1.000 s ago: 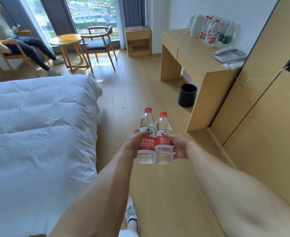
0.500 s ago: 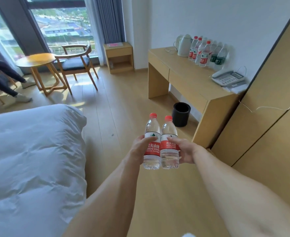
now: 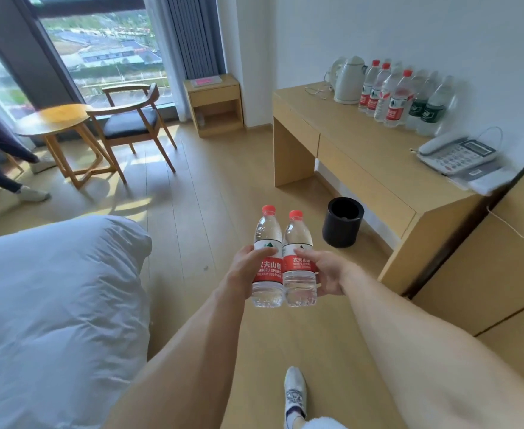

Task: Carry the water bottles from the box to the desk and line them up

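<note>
I hold two clear water bottles with red caps and red labels upright, side by side, above the floor. My left hand (image 3: 244,274) grips the left bottle (image 3: 268,239). My right hand (image 3: 324,272) grips the right bottle (image 3: 297,236). The wooden desk (image 3: 362,156) stands ahead to the right. Along its back by the wall stands a row of several bottles (image 3: 398,99), some red-labelled and some green-labelled. The box is out of sight.
A white kettle (image 3: 348,80) and a phone (image 3: 457,154) sit on the desk. A black bin (image 3: 342,222) stands on the floor beside it. A white bed (image 3: 53,298) fills the left. A chair (image 3: 130,119), round table (image 3: 58,119), nightstand (image 3: 214,103) and a seated person's legs (image 3: 3,162) lie beyond.
I have walked forward past the bed with both bottles held the same way. The desk and bin are nearer and larger, and the seated person has slid towards the left edge.
</note>
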### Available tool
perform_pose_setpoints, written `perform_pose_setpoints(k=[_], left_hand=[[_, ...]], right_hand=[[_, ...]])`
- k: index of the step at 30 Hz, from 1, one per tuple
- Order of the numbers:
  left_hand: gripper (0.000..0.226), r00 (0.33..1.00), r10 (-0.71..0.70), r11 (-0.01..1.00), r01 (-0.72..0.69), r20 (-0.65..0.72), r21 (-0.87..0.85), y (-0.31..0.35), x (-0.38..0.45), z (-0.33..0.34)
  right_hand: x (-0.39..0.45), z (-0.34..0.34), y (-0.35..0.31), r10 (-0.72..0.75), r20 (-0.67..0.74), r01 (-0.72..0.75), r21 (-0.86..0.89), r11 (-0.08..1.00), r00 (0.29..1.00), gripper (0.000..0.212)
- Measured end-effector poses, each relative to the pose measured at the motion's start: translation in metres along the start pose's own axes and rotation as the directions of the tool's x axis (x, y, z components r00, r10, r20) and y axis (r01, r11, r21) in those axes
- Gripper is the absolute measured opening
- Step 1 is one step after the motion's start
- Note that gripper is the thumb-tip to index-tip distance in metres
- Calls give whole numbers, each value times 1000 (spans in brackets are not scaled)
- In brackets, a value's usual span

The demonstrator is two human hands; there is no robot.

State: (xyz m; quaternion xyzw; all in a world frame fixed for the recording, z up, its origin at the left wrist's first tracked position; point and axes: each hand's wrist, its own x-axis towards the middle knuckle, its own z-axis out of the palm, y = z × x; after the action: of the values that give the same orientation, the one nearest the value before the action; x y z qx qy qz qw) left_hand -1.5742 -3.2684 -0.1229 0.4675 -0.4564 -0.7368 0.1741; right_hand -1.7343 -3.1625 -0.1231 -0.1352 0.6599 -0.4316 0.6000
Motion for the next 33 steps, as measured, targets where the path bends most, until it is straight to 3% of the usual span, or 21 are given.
perform_pose_setpoints(k=[8, 16, 24, 28, 33], left_hand=[[40, 996, -9, 999, 7, -87, -32, 86, 115, 10], [45, 998, -27, 1000, 26, -61, -7, 141, 207, 29], [29, 996, -41, 998, 37, 76, 53, 195, 325, 60], [40, 982, -39, 994, 20, 184, 103, 237, 394, 83], [36, 954, -68, 982, 11, 292, 191, 289, 471, 111]], right_hand=[[106, -27, -114, 11, 83, -9, -21, 1000, 997, 45], [174, -59, -180, 10, 65, -11, 7, 1000, 998, 47], [248, -104, -240, -23, -56, 28, 86, 996, 998, 43], [289, -131, -282, -54, -137, 72, 126, 989, 989, 43], [319, -152, -333, -59, -255, 122, 238, 964, 965, 43]])
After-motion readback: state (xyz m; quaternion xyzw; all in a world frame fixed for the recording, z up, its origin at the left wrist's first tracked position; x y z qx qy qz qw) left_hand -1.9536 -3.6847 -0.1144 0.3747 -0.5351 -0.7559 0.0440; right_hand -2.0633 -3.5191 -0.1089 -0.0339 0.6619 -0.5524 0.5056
